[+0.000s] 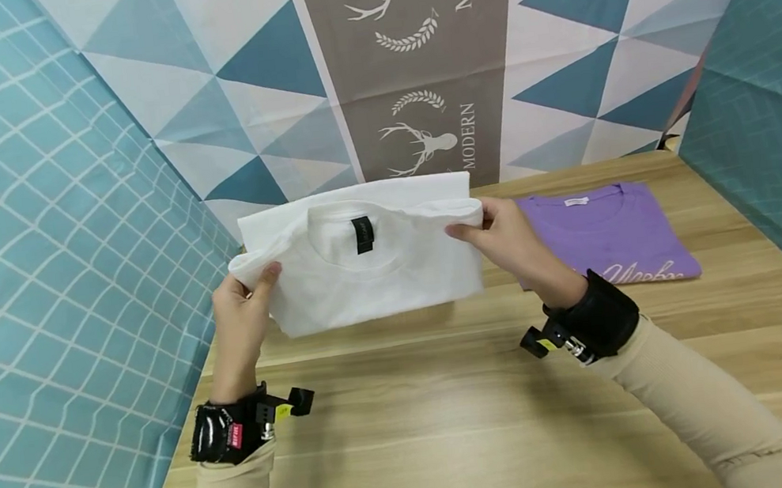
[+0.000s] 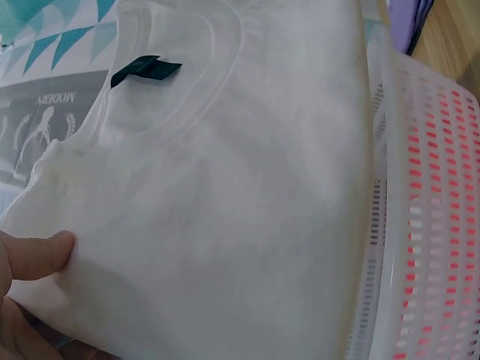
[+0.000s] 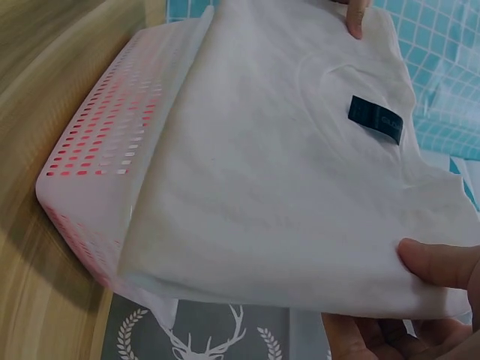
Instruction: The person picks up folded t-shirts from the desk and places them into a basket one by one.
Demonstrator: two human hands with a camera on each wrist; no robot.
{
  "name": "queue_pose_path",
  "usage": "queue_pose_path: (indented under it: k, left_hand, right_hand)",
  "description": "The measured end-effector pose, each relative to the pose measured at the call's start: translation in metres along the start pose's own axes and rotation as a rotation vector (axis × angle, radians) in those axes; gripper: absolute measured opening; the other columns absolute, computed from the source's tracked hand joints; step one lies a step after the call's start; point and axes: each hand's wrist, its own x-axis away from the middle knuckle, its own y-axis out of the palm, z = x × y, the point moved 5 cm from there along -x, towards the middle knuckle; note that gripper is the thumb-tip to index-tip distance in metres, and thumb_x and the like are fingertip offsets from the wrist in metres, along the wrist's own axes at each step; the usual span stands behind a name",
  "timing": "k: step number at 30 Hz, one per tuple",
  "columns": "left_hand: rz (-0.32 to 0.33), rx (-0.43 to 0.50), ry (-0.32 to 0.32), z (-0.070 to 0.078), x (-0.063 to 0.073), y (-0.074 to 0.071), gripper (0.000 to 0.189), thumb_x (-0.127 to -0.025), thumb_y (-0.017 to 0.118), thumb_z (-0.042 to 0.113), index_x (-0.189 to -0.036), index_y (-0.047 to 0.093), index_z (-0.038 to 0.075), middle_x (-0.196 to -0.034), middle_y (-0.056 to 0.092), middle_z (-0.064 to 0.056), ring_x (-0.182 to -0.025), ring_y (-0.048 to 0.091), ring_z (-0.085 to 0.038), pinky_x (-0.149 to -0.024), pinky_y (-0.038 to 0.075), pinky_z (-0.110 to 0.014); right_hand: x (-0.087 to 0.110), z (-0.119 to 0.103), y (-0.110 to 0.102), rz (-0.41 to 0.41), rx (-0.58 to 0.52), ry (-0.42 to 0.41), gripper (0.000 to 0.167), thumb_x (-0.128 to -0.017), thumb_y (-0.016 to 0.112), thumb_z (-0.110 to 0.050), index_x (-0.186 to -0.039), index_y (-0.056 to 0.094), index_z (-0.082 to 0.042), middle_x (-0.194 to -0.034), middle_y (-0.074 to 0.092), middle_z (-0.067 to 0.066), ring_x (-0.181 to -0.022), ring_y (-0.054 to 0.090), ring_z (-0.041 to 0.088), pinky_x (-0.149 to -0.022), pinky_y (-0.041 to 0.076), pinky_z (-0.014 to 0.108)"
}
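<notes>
A folded white T-shirt (image 1: 374,289) is stretched between both hands, its collar and black neck label (image 1: 364,235) facing up. My left hand (image 1: 241,315) pinches its left shoulder corner, thumb on top and fingers beneath. At the opposite corner my right hand (image 1: 508,239) grips the fabric the same way, as the right wrist view shows too. Close under the shirt stands a white perforated plastic basket (image 3: 105,135), with red showing through its holes. The shirt overlaps the basket's rim (image 2: 390,225) in the left wrist view and hides it in the head view.
A folded purple T-shirt (image 1: 605,237) with light lettering lies on the wooden table (image 1: 411,433) to the right. Blue tile-patterned cloth (image 1: 56,255) rises along the left side. Patterned fabric (image 1: 415,66) with deer prints hangs at the back, and teal cloth (image 1: 769,101) on the right.
</notes>
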Motion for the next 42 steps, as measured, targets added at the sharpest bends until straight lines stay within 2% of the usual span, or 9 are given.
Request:
queue_pose_path:
  k: [7,12,17,20,22,26,32,37,42]
  left_hand:
    - [0.023,-0.044,0.021,-0.004,-0.022,-0.01,0.037,-0.095,0.059,0.023,-0.12,0.06,-0.004,-0.115,0.066,-0.022,-0.081,0.055,0.015,-0.07,0.046,-0.004]
    - [0.056,-0.072,0.009,-0.009,-0.038,-0.015,0.039,-0.095,0.06,0.026,-0.119,0.061,-0.004,-0.115,0.067,-0.02,-0.082,0.055,0.011,-0.074,0.047,-0.011]
    - [0.057,-0.078,-0.041,-0.014,-0.05,-0.015,0.042,-0.096,0.057,0.03,-0.124,0.059,-0.001,-0.121,0.065,-0.02,-0.095,0.062,-0.01,-0.088,0.054,-0.035]
    - [0.052,-0.065,-0.048,-0.016,-0.055,-0.014,0.043,-0.097,0.056,0.03,-0.127,0.057,0.0,-0.125,0.063,-0.021,-0.108,0.063,-0.028,-0.096,0.052,-0.048]
    - [0.056,-0.055,-0.053,-0.018,-0.059,-0.015,0.043,-0.097,0.056,0.029,-0.128,0.056,-0.001,-0.127,0.061,-0.022,-0.113,0.061,-0.034,-0.098,0.05,-0.051]
    - [0.063,-0.058,-0.08,-0.025,-0.066,-0.013,0.043,-0.097,0.056,0.028,-0.129,0.055,0.0,-0.128,0.061,-0.022,-0.114,0.061,-0.036,-0.098,0.05,-0.05]
    - [0.039,-0.081,-0.095,-0.043,-0.077,-0.003,0.041,-0.097,0.057,0.023,-0.128,0.055,-0.003,-0.128,0.06,-0.025,-0.114,0.06,-0.037,-0.098,0.049,-0.051]
    - [0.017,-0.121,-0.139,-0.064,-0.08,0.006,0.039,-0.096,0.058,0.021,-0.128,0.055,-0.002,-0.129,0.06,-0.024,-0.113,0.059,-0.036,-0.096,0.048,-0.05]
    - [-0.018,-0.125,-0.168,-0.08,-0.08,0.013,0.04,-0.096,0.058,0.02,-0.128,0.055,-0.003,-0.131,0.059,-0.025,-0.115,0.058,-0.036,-0.098,0.047,-0.05]
  right_hand:
    - [-0.02,-0.009,0.014,0.023,0.0,-0.025,0.037,-0.092,0.064,-0.012,-0.125,0.059,0.001,-0.123,0.064,0.023,-0.107,0.063,0.032,-0.086,0.051,0.035]
    - [-0.035,-0.014,0.024,0.027,-0.045,-0.03,0.036,-0.092,0.063,-0.01,-0.125,0.059,0.003,-0.125,0.063,0.023,-0.111,0.062,0.032,-0.092,0.052,0.04]
    - [-0.048,-0.016,0.031,0.043,-0.016,-0.014,0.034,-0.092,0.062,-0.011,-0.124,0.06,0.002,-0.125,0.063,0.021,-0.112,0.061,0.032,-0.096,0.052,0.043]
    - [-0.056,-0.016,0.035,0.058,0.002,-0.013,0.034,-0.092,0.062,-0.012,-0.124,0.061,0.001,-0.124,0.064,0.021,-0.11,0.061,0.03,-0.096,0.052,0.042]
    - [-0.061,-0.016,0.038,0.067,0.008,-0.018,0.033,-0.092,0.062,-0.012,-0.123,0.061,0.0,-0.123,0.065,0.021,-0.107,0.061,0.028,-0.094,0.052,0.041]
    - [-0.07,-0.013,0.046,0.079,0.03,-0.024,0.031,-0.093,0.062,-0.014,-0.121,0.062,0.001,-0.118,0.066,0.022,-0.101,0.061,0.027,-0.089,0.051,0.038]
    - [-0.082,0.002,0.057,0.073,0.085,0.009,0.031,-0.093,0.061,-0.014,-0.12,0.063,0.001,-0.12,0.066,0.021,-0.11,0.063,0.031,-0.094,0.053,0.042]
    - [-0.087,0.02,0.067,0.08,0.131,0.042,0.029,-0.092,0.061,-0.014,-0.115,0.064,0.003,-0.116,0.067,0.022,-0.105,0.063,0.031,-0.092,0.053,0.042]
    - [-0.09,0.034,0.076,0.073,0.141,0.073,0.029,-0.092,0.061,-0.013,-0.116,0.064,0.004,-0.118,0.067,0.022,-0.108,0.063,0.032,-0.094,0.053,0.042]
